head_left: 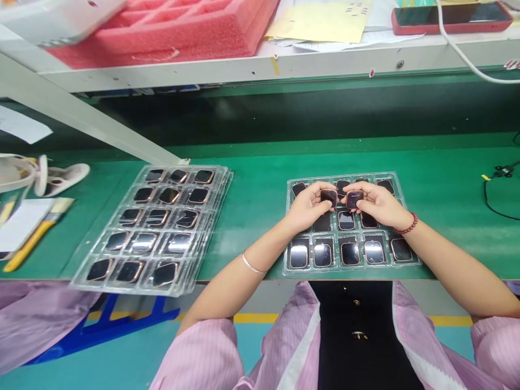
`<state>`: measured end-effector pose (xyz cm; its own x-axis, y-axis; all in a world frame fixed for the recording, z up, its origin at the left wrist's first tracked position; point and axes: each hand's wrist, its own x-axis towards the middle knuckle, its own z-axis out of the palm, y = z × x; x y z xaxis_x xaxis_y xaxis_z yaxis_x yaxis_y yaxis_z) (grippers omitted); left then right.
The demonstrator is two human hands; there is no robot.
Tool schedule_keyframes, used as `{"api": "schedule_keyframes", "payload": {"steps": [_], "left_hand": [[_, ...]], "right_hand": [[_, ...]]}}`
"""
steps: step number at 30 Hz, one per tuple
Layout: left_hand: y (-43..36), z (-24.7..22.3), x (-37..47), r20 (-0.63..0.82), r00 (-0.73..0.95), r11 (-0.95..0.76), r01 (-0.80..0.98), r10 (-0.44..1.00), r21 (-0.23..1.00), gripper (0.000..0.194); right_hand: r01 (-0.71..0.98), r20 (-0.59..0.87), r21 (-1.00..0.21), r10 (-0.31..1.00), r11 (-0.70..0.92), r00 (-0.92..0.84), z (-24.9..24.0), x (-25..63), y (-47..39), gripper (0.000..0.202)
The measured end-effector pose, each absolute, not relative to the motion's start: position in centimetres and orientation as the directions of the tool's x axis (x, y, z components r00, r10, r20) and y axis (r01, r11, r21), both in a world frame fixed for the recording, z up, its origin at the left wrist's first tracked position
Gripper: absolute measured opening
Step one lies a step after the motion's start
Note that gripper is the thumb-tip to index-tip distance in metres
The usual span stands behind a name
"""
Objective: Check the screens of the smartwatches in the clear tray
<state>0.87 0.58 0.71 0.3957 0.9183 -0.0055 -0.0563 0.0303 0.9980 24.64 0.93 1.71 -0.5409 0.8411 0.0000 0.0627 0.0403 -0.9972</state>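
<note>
My left hand (312, 205) is closed on a smartwatch (329, 198) with a dark square screen and a gold-coloured frame. A second, similar smartwatch (355, 199) is gripped between the thumb and fingers of my right hand (372, 202). Both hands are close together above the back part of a clear plastic tray (287, 266). Square watches sit in the tray's compartments, several of them in its front row, such as a watch (350, 253) near the middle. My hands and forearms hide some compartments.
Left of me stands a stack of clear trays (203, 254) with more watches on top. Farther left lie a yellow-handled brush (34, 241) and white sandals or similar items (65, 179). Above the green bench (252, 216), a shelf holds pink foam (195, 38), papers and a red-cased phone (452, 19).
</note>
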Motion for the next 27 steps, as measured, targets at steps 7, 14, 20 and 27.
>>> {"api": "schedule_keyframes", "payload": {"steps": [7,14,20,27], "left_hand": [[-0.6,4.1,-1.7,0.035,0.353,-0.153,0.312,0.935,0.938,0.012],[-2.8,3.9,-5.1,0.095,0.315,-0.315,0.78,0.944,0.541,0.013],[-2.6,3.5,-2.5,0.193,0.379,-0.423,0.76,0.905,0.494,0.02],[-2.1,3.7,3.2,0.059,0.563,-0.539,0.749,0.824,0.385,0.026]], "right_hand": [[0.181,0.023,-0.976,0.88,0.124,-0.475,2.8,23.9,0.9,0.016],[0.507,0.296,-0.616,0.773,0.603,-0.561,2.4,18.5,-0.7,0.011],[0.62,0.33,-0.379,0.726,0.687,-0.603,3.2,20.2,-0.3,0.018],[0.761,0.096,-0.069,0.763,0.645,-0.639,5.4,27.3,-1.3,0.015]]}}
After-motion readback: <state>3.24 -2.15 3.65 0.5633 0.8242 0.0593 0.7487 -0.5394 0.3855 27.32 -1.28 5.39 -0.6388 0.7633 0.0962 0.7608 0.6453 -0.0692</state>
